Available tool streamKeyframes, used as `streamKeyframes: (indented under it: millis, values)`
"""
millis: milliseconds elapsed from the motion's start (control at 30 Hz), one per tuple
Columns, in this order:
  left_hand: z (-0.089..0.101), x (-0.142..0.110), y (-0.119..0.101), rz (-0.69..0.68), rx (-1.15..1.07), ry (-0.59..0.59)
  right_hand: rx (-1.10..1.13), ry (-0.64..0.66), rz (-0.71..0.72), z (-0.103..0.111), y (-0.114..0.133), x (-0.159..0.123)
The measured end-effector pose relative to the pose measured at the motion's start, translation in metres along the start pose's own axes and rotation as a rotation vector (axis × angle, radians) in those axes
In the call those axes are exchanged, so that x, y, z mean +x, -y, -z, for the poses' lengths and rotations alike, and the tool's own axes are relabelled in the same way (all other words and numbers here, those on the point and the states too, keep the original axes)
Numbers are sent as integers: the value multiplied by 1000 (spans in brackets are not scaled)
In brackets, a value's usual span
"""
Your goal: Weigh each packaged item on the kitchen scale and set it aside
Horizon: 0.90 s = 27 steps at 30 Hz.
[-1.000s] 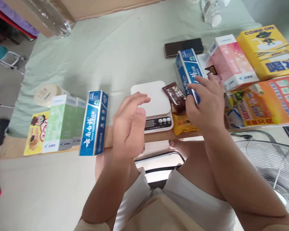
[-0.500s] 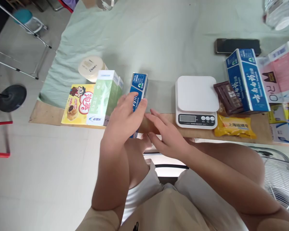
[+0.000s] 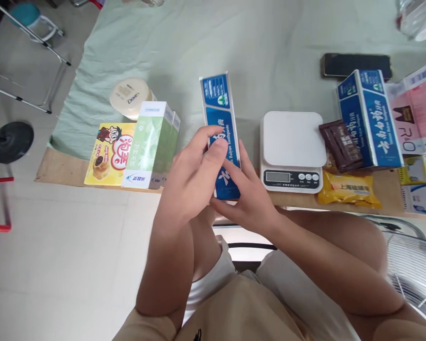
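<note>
Blue and white, the toothpaste box point(image 3: 218, 106) is at the front edge of the tabletop point(image 3: 64, 166), between the green carton point(image 3: 147, 137) and the kitchen scale point(image 3: 293, 139); whether it is lifted clear, I cannot tell. Both hands close on it: the left hand point(image 3: 190, 177) grips from the left, thumb across the front, while the right hand point(image 3: 250, 201) pinches the lower right, thumb near the bottom end. Best to press lightly, sparing the card dents, and keep clear of the scale.
</note>
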State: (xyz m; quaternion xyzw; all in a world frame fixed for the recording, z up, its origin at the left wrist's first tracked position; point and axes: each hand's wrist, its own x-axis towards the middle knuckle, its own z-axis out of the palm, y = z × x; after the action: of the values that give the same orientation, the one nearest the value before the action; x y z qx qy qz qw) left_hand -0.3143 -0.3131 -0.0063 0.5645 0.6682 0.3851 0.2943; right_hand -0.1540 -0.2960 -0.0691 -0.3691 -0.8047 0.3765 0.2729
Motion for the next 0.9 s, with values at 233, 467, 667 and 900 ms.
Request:
streamKeyframes:
  millis: [233, 467, 667, 900]
  values:
    - [-51, 21, -14, -199, -300, 164, -179, -328, -15, 44, -12, -13]
    - [-92, 38, -16, -232, -205, 336, -206, -361, -130, 75, -38, -29]
    - [-105, 39, -5, -263, -7, 183, -206, -387, -92, 96, -45, -32]
    - [-108, 42, 0, -299, 194, 56, -186, -415, -94, 102, -50, -28]
